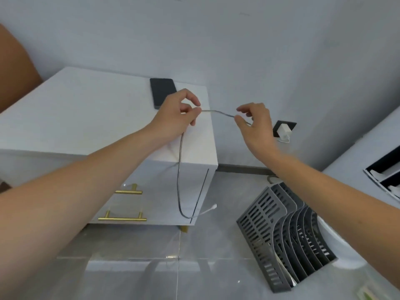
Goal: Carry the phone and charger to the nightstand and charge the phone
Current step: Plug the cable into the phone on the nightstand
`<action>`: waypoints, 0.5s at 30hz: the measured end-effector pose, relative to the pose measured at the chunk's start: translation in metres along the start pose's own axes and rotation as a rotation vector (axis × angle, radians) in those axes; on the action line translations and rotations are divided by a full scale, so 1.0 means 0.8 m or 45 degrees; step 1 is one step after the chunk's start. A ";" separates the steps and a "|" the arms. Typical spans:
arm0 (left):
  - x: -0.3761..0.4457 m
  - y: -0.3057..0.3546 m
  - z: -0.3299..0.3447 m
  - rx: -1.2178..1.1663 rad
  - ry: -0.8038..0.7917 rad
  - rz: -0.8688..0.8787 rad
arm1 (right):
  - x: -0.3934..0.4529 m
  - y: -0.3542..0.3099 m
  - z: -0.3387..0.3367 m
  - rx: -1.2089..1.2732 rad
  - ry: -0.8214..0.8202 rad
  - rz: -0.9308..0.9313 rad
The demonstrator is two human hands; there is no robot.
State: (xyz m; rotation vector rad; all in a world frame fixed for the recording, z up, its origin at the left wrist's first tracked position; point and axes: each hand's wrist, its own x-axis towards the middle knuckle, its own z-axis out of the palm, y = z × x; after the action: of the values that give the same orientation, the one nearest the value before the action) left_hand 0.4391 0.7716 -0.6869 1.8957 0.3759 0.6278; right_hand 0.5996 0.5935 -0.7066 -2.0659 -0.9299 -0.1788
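A dark phone (162, 92) lies flat near the back right corner of the white nightstand (86, 118). A white charger plug (284, 130) sits in a black wall socket (290, 125) to the right of the nightstand. Both hands hold the thin grey charging cable (179, 180) above the nightstand's right edge. My left hand (177, 113) pinches it between thumb and finger, and my right hand (255, 124) pinches it a short way along. From my left hand the cable hangs in a long loop down the nightstand's side, ending in a white connector (213, 206).
The nightstand has two drawers with gold bar handles (122, 218). A grey slotted file rack (287, 232) stands on the tiled floor at the right. A white surface with a black tray (383, 176) is at the far right. A brown headboard (15, 68) fills the left edge.
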 end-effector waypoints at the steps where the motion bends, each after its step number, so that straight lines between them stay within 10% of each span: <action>1: -0.003 0.000 0.000 0.018 0.000 0.019 | -0.016 -0.007 0.005 0.025 0.016 -0.025; 15: -0.017 -0.007 -0.013 0.275 0.022 0.115 | -0.203 0.038 0.065 -0.014 -0.873 0.547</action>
State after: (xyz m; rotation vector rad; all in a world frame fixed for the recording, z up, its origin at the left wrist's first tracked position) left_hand 0.4218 0.7745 -0.6922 2.1239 0.3837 0.6862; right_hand 0.4935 0.5315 -0.8290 -2.3177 -0.8304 0.7944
